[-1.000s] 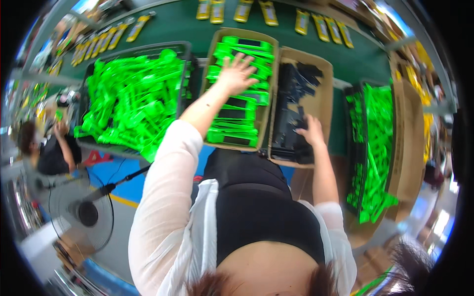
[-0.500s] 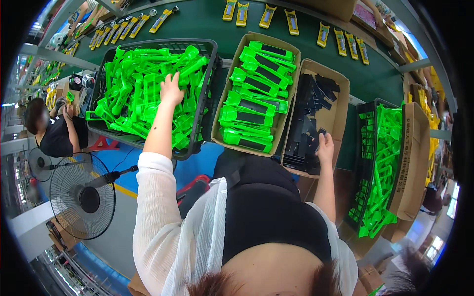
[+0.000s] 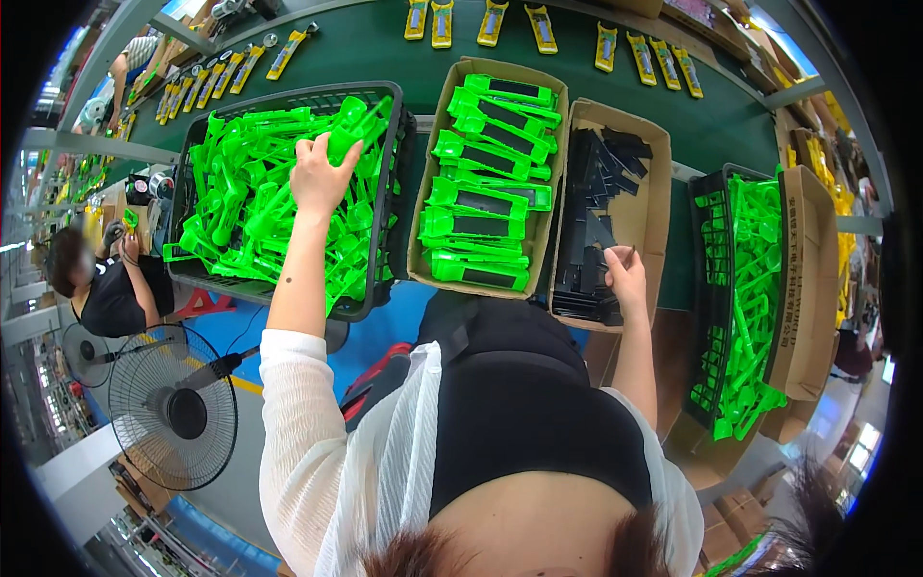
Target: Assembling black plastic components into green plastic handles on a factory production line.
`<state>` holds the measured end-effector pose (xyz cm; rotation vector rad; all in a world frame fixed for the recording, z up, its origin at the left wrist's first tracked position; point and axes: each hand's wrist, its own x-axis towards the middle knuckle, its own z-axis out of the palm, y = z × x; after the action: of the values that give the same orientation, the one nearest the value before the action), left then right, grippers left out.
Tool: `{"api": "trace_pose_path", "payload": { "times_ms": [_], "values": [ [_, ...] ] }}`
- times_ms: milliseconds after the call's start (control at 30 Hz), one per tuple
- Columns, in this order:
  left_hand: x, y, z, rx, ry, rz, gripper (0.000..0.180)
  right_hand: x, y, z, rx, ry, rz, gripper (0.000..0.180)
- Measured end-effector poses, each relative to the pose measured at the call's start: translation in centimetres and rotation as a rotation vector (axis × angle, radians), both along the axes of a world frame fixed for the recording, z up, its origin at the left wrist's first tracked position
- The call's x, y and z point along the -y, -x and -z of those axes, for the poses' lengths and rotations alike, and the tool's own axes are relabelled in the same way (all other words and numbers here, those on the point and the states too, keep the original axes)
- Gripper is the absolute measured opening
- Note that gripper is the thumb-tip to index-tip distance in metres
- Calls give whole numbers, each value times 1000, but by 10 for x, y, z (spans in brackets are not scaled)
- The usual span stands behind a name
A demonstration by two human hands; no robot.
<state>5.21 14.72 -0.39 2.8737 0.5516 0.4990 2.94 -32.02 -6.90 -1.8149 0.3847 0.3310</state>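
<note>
My left hand (image 3: 320,183) closes around a green plastic part (image 3: 358,125) above a black basket (image 3: 392,159) heaped with matching pieces, while my right hand (image 3: 627,279) pinches what appears to be a thin black strip (image 3: 631,254) over the nearer half of a cardboard tray (image 3: 630,207) partly filled with such strips. Between my 2 hands, a cardboard box (image 3: 544,231) holds stacked green parts, several showing dark panels. Yellow items (image 3: 493,24) line the green work surface (image 3: 375,58) beyond; a fan (image 3: 186,413) and a seated co-worker (image 3: 106,288) appear at left.
</note>
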Motion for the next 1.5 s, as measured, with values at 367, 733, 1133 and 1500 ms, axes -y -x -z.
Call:
{"api": "trace_pose_path", "payload": {
  "times_ms": [367,733,1133,1500],
  "values": [
    [86,-22,21,266,360,285,39,-162,-142,-22,532,921,-740,51],
    [174,7,-14,50,2236,461,27,-135,-52,-82,-131,-662,-465,14],
    [234,-4,-8,258,1649,635,35,-118,-25,-96,484,299,-305,15],
    [243,-2,23,-291,2469,452,27,-74,-23,-159,767,368,-334,21]
  ]
}}
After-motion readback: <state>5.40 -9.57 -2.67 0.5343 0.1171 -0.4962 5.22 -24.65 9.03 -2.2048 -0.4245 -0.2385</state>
